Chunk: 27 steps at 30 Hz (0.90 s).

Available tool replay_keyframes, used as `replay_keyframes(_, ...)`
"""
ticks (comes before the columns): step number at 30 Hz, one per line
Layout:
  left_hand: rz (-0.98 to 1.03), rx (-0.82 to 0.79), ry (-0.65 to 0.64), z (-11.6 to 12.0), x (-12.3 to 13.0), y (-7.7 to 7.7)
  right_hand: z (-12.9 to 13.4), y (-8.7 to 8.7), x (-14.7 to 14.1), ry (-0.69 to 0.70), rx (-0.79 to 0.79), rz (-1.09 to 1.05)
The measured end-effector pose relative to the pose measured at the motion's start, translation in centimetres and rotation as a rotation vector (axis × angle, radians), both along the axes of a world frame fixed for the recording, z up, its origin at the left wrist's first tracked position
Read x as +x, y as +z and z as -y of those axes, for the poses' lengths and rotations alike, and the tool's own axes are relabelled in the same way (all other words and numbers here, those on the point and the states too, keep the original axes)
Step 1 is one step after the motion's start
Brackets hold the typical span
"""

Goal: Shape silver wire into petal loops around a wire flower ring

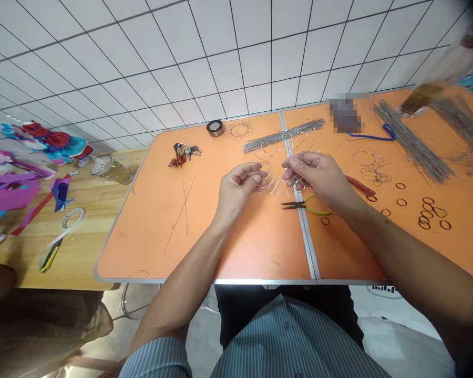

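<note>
Between my two hands is a ring of thin silvery wire bent into several petal-like loops, a looped wire ring (275,186). My left hand (241,188) pinches its left side between thumb and fingers. On the right side, my right hand (310,169) is closed on the same wire, its fingertips partly hiding it. Below the ring lie pliers (295,205) with dark jaws and yellow handles, across the metal seam of the table. A bundle of straight wires (284,135) rests behind my hands. Two loose wires (185,202) lie crossed to the left.
On the orange table (142,231) are a tape roll (215,128), keys (184,154), another wire ring (239,129), a red handle (360,186), several small dark rings (424,218) and more wire bundles (413,142). A jar (110,169) and a cutter knife (51,255) sit on the wooden table leftward.
</note>
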<state>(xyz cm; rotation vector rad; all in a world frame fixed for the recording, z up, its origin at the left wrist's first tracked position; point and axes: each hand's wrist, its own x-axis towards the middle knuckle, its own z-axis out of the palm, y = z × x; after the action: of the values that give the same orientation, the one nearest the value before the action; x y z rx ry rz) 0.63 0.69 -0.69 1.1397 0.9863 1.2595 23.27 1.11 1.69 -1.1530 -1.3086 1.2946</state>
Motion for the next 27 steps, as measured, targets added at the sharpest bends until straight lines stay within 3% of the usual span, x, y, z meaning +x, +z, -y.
replay_keyframes(9, -0.076, 0.011, 0.061, 0.34, 0.24, 0.27, 0.17, 0.4, -0.21, -0.023, 0.04, 0.032)
replay_keyframes(17, -0.054, -0.097, 0.048, 0.04, 0.02, 0.01, 0.51, 0.86, -0.3, -0.032, 0.071, 0.051)
replay_keyframes(27, 0.016, -0.363, -0.29, 0.24, 0.11, 0.58, -0.02, 0.36, 0.38, 0.066, 0.099, 0.017)
